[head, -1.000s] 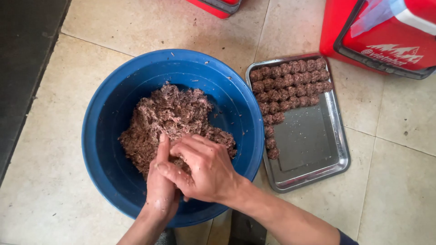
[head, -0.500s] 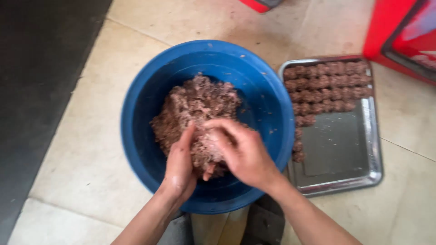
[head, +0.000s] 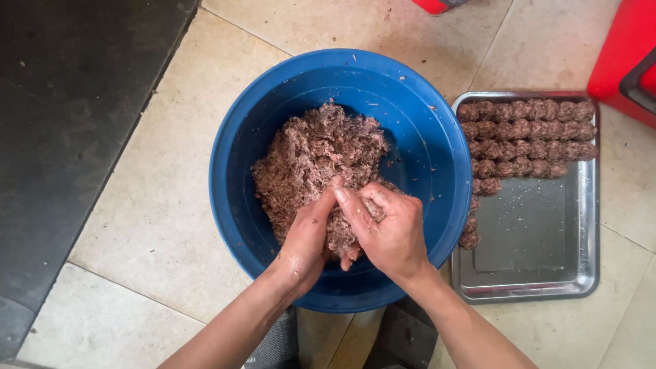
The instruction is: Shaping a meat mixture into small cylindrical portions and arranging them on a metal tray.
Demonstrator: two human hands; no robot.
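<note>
Both hands cupped shut around lump of minced meat (head: 355, 229): left hand (head: 307, 236), right hand (head: 389, 232), over near side of blue bowl (head: 239, 137). Meat heap fills bowl middle. Steel tray (head: 540, 239) with meatballs (head: 523, 137) right of bowl. Risk: sticky meat clinging to palms, ball crumbling.

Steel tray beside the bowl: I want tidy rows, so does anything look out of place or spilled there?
Mostly tidy. The steel tray holds neat rows of meatballs along its far end, but a few run singly down its left edge by the blue bowl. Small meat flecks dot the bowl's inner wall. Nothing is spilled on the floor tiles.
</note>
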